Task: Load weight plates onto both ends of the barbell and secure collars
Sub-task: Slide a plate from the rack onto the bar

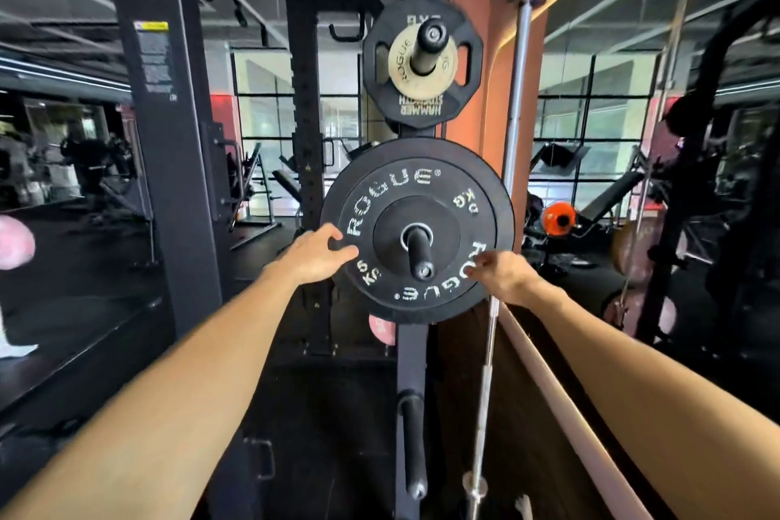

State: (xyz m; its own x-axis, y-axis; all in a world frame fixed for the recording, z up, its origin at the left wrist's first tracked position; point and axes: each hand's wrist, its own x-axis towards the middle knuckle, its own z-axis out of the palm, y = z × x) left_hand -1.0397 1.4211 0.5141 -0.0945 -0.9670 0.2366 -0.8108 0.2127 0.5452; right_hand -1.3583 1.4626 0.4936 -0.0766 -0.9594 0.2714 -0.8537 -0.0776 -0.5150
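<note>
Both hands grasp the black Rogue plate (415, 198): left hand (314, 253) on its left rim, right hand (500, 272) on lower right. Plate sits on the rack's storage peg (420, 255), below a smaller plate stack (422, 63).

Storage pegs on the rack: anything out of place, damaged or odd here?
Nothing stands out. The large Rogue plate hangs flat on its peg with the left hand and right hand at its edges. Its white lettering is worn. The lowest peg is bare.
</note>
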